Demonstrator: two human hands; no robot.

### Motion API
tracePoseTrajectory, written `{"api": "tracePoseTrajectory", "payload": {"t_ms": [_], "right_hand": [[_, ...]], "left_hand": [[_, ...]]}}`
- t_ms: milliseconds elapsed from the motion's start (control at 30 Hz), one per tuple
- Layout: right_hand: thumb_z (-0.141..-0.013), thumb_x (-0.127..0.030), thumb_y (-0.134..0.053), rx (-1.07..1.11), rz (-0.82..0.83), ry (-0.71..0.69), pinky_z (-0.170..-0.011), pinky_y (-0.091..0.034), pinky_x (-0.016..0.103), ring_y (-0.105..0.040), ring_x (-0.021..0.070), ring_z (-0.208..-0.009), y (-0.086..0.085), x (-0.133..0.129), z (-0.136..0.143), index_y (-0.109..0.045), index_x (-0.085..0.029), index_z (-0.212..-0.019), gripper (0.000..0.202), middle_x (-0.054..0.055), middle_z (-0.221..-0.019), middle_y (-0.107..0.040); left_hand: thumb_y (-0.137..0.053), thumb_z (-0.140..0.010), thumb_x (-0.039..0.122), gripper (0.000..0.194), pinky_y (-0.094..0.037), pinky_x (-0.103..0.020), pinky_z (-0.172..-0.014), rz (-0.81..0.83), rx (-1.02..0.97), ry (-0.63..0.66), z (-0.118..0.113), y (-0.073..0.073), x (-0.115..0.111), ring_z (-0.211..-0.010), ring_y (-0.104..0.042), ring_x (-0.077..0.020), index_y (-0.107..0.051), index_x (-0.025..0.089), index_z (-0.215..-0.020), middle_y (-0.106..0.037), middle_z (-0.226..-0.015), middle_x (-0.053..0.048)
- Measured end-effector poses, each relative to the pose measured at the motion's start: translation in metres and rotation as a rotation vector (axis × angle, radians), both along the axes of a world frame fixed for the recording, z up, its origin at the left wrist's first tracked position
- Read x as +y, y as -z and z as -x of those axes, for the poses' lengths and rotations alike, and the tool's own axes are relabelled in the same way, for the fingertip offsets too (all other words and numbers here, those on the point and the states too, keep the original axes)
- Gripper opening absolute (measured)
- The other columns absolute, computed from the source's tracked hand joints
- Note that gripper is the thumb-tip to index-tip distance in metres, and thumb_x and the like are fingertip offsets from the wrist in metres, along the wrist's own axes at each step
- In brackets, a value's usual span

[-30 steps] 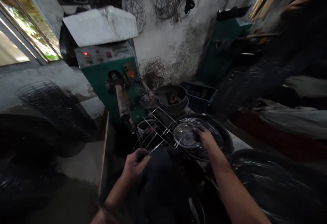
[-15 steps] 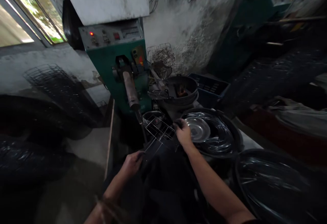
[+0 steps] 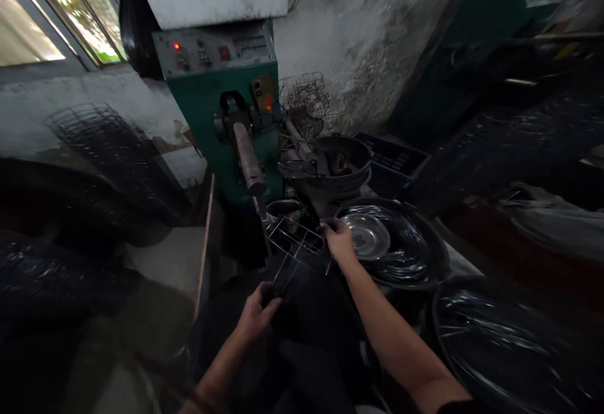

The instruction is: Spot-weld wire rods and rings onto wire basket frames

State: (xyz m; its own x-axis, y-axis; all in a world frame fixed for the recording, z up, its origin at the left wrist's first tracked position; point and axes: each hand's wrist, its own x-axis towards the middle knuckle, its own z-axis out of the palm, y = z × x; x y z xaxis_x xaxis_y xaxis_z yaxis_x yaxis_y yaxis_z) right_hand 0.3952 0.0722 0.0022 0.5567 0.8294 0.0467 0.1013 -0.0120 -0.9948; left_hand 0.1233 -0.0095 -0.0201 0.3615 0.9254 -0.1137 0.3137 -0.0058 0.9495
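"Where does the thin, silvery metal wire lattice lie?"

"Between both hands: the left hand has its fingers closed on the near end; the right hand pinches the right edge, fingers narrow."

"Beside that?"

"A round, silvery metal dish."

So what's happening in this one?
A person's left hand holds the near end of a wire grid; the right hand is at its right edge, though its grip is too dark to make out. Beside that hand, a shallow round dish rests on shiny strands in a dark tub. Ahead stands a green machine, its red light on.
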Motion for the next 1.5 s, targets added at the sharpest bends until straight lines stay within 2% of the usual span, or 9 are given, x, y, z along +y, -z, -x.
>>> {"api": "tracePoseTrajectory", "payload": {"t_ms": [133, 300, 367, 467, 567, 700, 967, 1167, 1500], "right_hand": [[-0.065, -0.043, -0.064, 0.035, -0.033, 0.078, -0.068, -0.048, 0.031, -0.063, 0.0205, -0.072, -0.012, -0.01, -0.007, -0.066, -0.016, -0.079, 0.031, 0.006, -0.074, -0.07], [-0.069, -0.039, -0.066, -0.012, -0.087, 0.136, -0.073, -0.05, 0.034, -0.065, 0.0225, -0.082, -0.047, -0.057, -0.011, -0.067, -0.019, -0.092, 0.031, 0.007, -0.086, -0.072], [-0.07, -0.037, -0.068, 0.026, -0.072, 0.053, -0.07, -0.05, 0.033, -0.066, 0.0215, -0.076, -0.059, -0.075, -0.002, -0.066, -0.019, -0.094, 0.03, 0.006, -0.079, -0.071], [-0.07, -0.035, -0.067, 0.123, 0.051, -0.202, -0.058, -0.049, 0.031, -0.061, 0.0173, -0.055, -0.062, -0.087, 0.022, -0.064, -0.019, -0.083, 0.021, 0.004, -0.069, -0.07], [-0.069, -0.032, -0.063, 0.223, 0.19, -0.38, -0.045, -0.042, 0.028, -0.053, 0.0134, -0.04, -0.052, -0.074, 0.049, -0.058, -0.02, -0.068, 0.013, 0.002, -0.062, -0.067], [-0.068, -0.034, -0.062, 0.289, 0.269, -0.401, -0.039, -0.036, 0.025, -0.049, 0.0124, -0.036, -0.043, -0.043, 0.071, -0.054, -0.021, -0.063, 0.016, -0.001, -0.052, -0.063], [-0.064, -0.044, -0.069, 0.233, 0.124, -0.472, -0.046, -0.041, 0.024, -0.053, 0.012, -0.045, -0.037, -0.019, 0.079, -0.059, -0.017, -0.063, 0.028, 0.001, -0.054, -0.064], [-0.059, -0.05, -0.073, 0.498, 0.124, -0.468, -0.045, -0.042, 0.024, -0.052, 0.0106, -0.041, -0.029, -0.01, 0.089, -0.059, -0.016, -0.063, 0.037, 0.002, -0.054, -0.065], [-0.066, -0.039, -0.072, 0.583, 0.208, -0.506, -0.042, -0.044, 0.024, -0.055, 0.0124, -0.041, -0.031, 0.007, 0.092, -0.057, -0.017, -0.068, 0.027, 0.003, -0.057, -0.066]], "left_hand": [[-0.058, -0.081, 0.042, 0.029, -0.05, -0.028, -0.072, -0.018, 0.035, -0.053, -0.002, -0.004, -0.002, -0.077, -0.062, -0.0184, -0.063, 0.014, -0.088, -0.067, -0.08, -0.004], [-0.056, -0.082, 0.043, 0.031, -0.051, -0.03, -0.074, -0.083, 0.001, -0.151, -0.021, -0.009, 0.008, -0.079, -0.063, -0.0196, -0.067, 0.014, -0.089, -0.07, -0.083, -0.006], [-0.055, -0.082, 0.043, 0.032, -0.051, -0.03, -0.074, -0.114, 0.015, -0.176, -0.028, -0.016, 0.018, -0.079, -0.063, -0.0197, -0.068, 0.014, -0.088, -0.07, -0.082, -0.006], [-0.054, -0.083, 0.042, 0.032, -0.051, -0.028, -0.071, -0.139, 0.044, -0.204, -0.037, -0.033, 0.035, -0.076, -0.063, -0.0189, -0.068, 0.013, -0.086, -0.069, -0.078, -0.006], [-0.054, -0.083, 0.039, 0.03, -0.05, -0.026, -0.07, -0.18, 0.038, -0.204, -0.043, -0.051, 0.047, -0.075, -0.064, -0.0182, -0.069, 0.013, -0.087, -0.07, -0.078, -0.006], [-0.055, -0.083, 0.033, 0.027, -0.051, -0.026, -0.076, -0.24, 0.03, -0.171, -0.043, -0.063, 0.054, -0.082, -0.066, -0.0188, -0.071, 0.014, -0.094, -0.073, -0.087, -0.007], [-0.055, -0.084, 0.036, 0.03, -0.052, -0.027, -0.078, -0.231, -0.008, -0.133, -0.03, -0.048, 0.069, -0.085, -0.067, -0.0195, -0.071, 0.014, -0.097, -0.074, -0.091, -0.007], [-0.057, -0.082, 0.036, 0.032, -0.053, -0.031, -0.082, -0.207, -0.033, -0.097, -0.024, -0.049, 0.084, -0.089, -0.067, -0.0224, -0.071, 0.012, -0.099, -0.074, -0.095, -0.009], [-0.056, -0.083, 0.042, 0.037, -0.052, -0.028, -0.074, -0.212, -0.03, -0.02, -0.013, -0.045, 0.102, -0.081, -0.066, -0.0197, -0.071, 0.011, -0.098, -0.073, -0.088, -0.007]]}}
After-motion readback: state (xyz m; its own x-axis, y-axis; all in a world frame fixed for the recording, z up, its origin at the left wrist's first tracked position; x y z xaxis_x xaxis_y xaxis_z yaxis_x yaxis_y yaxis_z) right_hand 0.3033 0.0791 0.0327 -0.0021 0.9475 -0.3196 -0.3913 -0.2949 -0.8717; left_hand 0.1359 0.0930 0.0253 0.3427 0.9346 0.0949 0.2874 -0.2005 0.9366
